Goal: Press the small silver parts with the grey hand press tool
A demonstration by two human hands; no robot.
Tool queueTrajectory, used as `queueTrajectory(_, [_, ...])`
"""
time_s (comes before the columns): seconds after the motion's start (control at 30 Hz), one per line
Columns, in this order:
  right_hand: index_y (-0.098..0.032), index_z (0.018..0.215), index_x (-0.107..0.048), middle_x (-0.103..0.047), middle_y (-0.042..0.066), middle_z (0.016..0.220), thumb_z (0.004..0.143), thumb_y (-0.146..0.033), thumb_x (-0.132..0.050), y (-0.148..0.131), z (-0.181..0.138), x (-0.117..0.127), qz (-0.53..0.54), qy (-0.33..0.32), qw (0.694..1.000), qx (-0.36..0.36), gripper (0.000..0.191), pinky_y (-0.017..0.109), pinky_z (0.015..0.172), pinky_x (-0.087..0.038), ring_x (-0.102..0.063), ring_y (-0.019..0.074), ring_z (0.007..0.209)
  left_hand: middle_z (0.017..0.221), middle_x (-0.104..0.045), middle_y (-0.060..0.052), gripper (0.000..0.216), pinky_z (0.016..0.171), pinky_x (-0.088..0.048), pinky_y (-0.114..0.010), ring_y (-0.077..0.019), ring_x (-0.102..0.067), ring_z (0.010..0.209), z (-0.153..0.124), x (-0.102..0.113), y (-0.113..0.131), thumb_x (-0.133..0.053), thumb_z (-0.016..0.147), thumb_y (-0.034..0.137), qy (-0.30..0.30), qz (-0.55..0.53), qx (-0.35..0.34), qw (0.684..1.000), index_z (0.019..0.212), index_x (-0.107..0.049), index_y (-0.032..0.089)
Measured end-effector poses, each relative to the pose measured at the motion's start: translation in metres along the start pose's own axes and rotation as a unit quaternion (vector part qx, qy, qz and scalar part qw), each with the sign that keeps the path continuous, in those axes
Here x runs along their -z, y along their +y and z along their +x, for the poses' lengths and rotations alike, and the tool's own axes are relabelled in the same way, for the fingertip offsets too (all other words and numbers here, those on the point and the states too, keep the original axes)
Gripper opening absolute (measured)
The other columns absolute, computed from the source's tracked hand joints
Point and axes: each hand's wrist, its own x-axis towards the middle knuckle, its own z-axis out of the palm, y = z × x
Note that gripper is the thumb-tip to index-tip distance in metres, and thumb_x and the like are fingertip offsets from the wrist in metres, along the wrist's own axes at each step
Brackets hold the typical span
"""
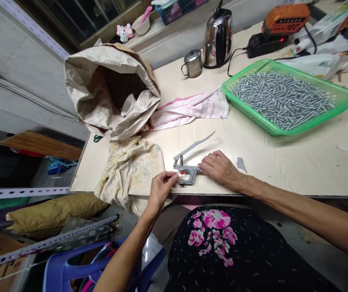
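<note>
Snap fastener pliers [189, 169] in grey metal lie near the table's front edge. Their upper lever is raised, with a spring below it and a small red piece at the jaw. My right hand [219, 168] is closed on the fixed handle at the right. At the jaw opening, my left hand [163, 185] pinches with thumb and forefinger; whatever is between the fingertips is too small to make out. A patterned yellowish cloth [122, 170] lies to the left of my left hand, and a few small metal pins [136, 164] rest on it.
A green basket [271, 130] full of metal pins stands at the right. An open sack [85, 93] holds dark small pieces and a white cup [128, 104]. Behind are a pink-white towel [195, 109], a steel mug [193, 67], a kettle [218, 38] and an orange battery [286, 20].
</note>
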Motion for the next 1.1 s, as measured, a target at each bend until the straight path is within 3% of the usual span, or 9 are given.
queueTrajectory(0.4, [-0.02,0.088,-0.059,-0.057,0.004,0.08,0.102,-0.017,-0.034,-0.005,0.004,0.005,0.011,-0.018,0.999,0.024,0.029,0.037,0.077,-0.028,-0.042,0.0185,0.077,0.055,-0.062,0.0,0.04,0.046,-0.039,-0.019,-0.0082,-0.051,0.048,0.009,-0.004,-0.007,-0.083,0.057,0.047,-0.04,0.026,0.082,0.995,0.07,-0.068,0.012])
queueTrajectory(0.67, [-0.019,0.081,-0.056,-0.057,0.004,0.078,0.103,-0.022,-0.038,-0.006,0.003,-0.003,0.012,-0.016,1.0,0.018,0.028,0.036,0.073,-0.024,-0.04,0.0186,0.076,0.04,-0.053,0.004,0.023,0.036,-0.031,-0.015,-0.0049,-0.043,0.033,0.012,-0.004,0.005,-0.076,0.072,0.031,-0.091,0.07,0.185,0.976,0.069,-0.064,0.012])
queueTrajectory(0.9, [-0.018,0.082,-0.056,-0.056,0.003,0.077,0.1,-0.016,-0.04,-0.007,0.005,0.001,0.002,-0.01,0.999,0.043,0.025,0.035,0.073,-0.026,-0.04,0.0183,0.076,0.046,-0.06,0.0,0.031,0.042,-0.04,-0.016,-0.0077,-0.052,0.036,0.011,-0.002,0.012,-0.08,0.072,0.038,-0.143,0.103,0.237,0.955,0.076,-0.065,0.011])
queueTrajectory(1.03, [-0.017,0.086,-0.058,-0.059,0.004,0.083,0.099,-0.025,-0.047,-0.007,0.004,0.004,0.037,-0.058,0.997,0.021,0.018,0.036,0.074,-0.029,-0.044,0.0201,0.081,0.046,-0.061,0.0,0.034,0.043,-0.041,-0.016,-0.0076,-0.053,0.037,0.014,-0.002,0.012,-0.079,0.073,0.041,-0.151,0.127,0.239,0.951,0.073,-0.064,0.011])
queueTrajectory(1.1, [-0.017,0.095,-0.059,-0.062,0.008,0.098,0.097,-0.036,-0.051,-0.003,0.004,0.008,0.084,-0.09,0.992,-0.005,0.02,0.036,0.078,-0.033,-0.048,0.0223,0.09,0.046,-0.061,0.0,0.035,0.042,-0.041,-0.016,-0.0076,-0.053,0.037,0.015,-0.001,0.011,-0.079,0.073,0.042,-0.156,0.138,0.242,0.948,0.072,-0.063,0.012])
